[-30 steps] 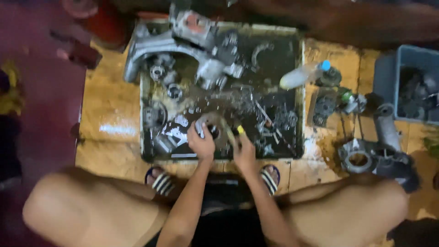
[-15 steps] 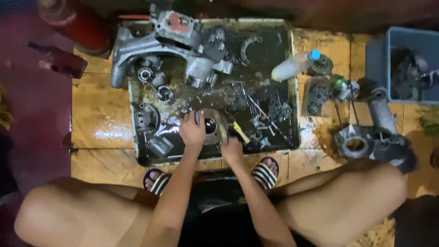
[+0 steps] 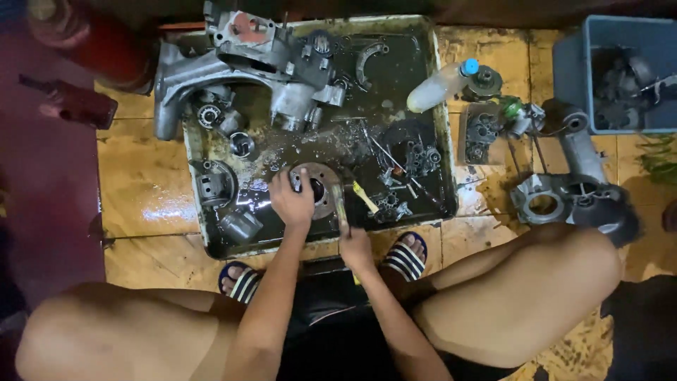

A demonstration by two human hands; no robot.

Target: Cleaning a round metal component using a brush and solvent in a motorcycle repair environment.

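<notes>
Both hands shifted, work unchanged.
Left hand (image 3: 293,201) now clamped over round disc (image 3: 315,189) at tray (image 3: 441,106) centre; right hand (image 3: 352,243) pulled back to lower edge, probably pinching a thin tool (image 3: 339,204).

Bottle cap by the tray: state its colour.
Blue, on the pale bottle lying at the tray's right edge; head view.

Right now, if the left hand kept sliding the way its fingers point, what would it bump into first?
The left hand rests on a round metal disc in the oily tray, fingers pointing away from the person. Going straight on, it would probably first meet the big grey engine casing, though height is hard to judge from above.
</notes>
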